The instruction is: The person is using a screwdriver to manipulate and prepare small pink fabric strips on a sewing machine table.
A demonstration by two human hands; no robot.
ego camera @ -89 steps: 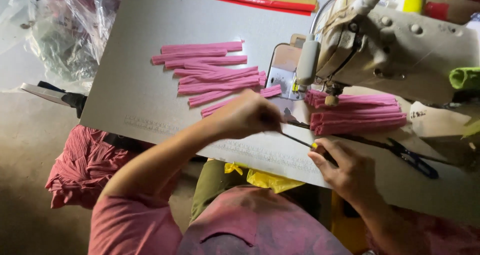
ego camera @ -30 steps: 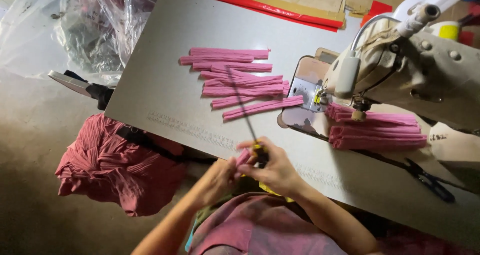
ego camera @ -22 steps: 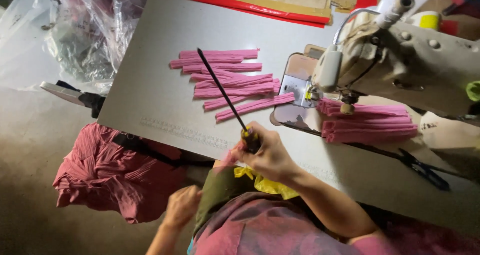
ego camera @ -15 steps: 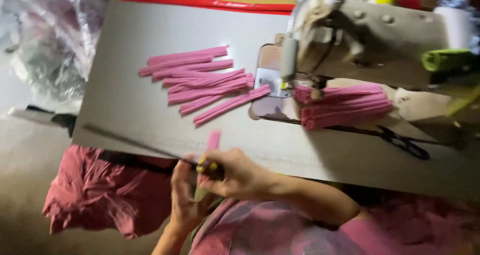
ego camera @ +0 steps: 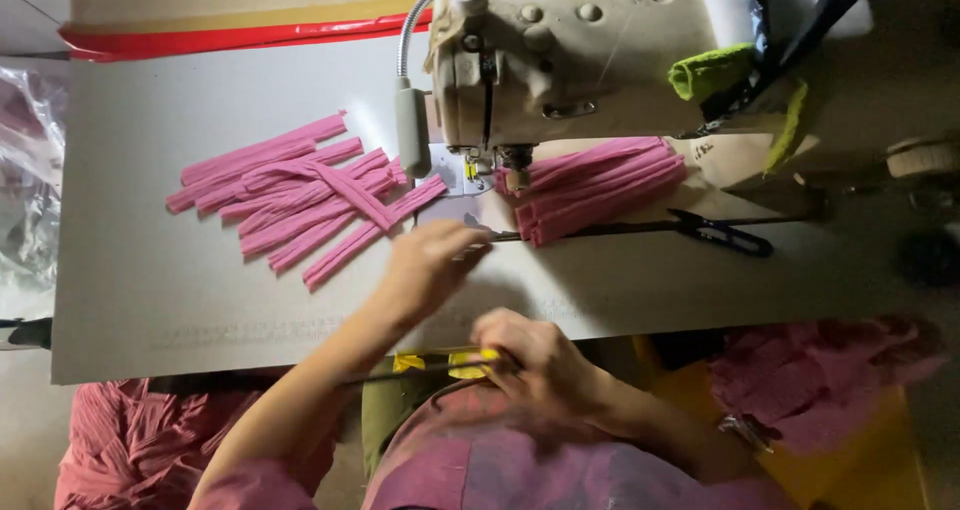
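Observation:
My left hand (ego camera: 432,266) reaches over the white table (ego camera: 150,290), its fingers loose on the surface just in front of the sewing machine (ego camera: 560,60). Nothing shows in it. To its left lies a loose pile of pink fabric strips (ego camera: 300,195), one strip lying crosswise on top. A neater stack of pink strips (ego camera: 600,185) lies under the machine head to the right. My right hand (ego camera: 535,358) is at the table's near edge, gripping a thin dark rod with a yellow handle (ego camera: 450,362). The rod points left, under my left forearm.
Black thread snips (ego camera: 722,233) lie on the table right of the stack. A green cloth (ego camera: 710,70) sits on the machine. Bundled pink-red fabric lies at lower left (ego camera: 120,440) and at right (ego camera: 820,380). A clear plastic bag (ego camera: 20,170) is at the left edge.
The rod, held up over the table before, is now low at the table edge. My left hand has gone from my lap up onto the table. The view has shifted right.

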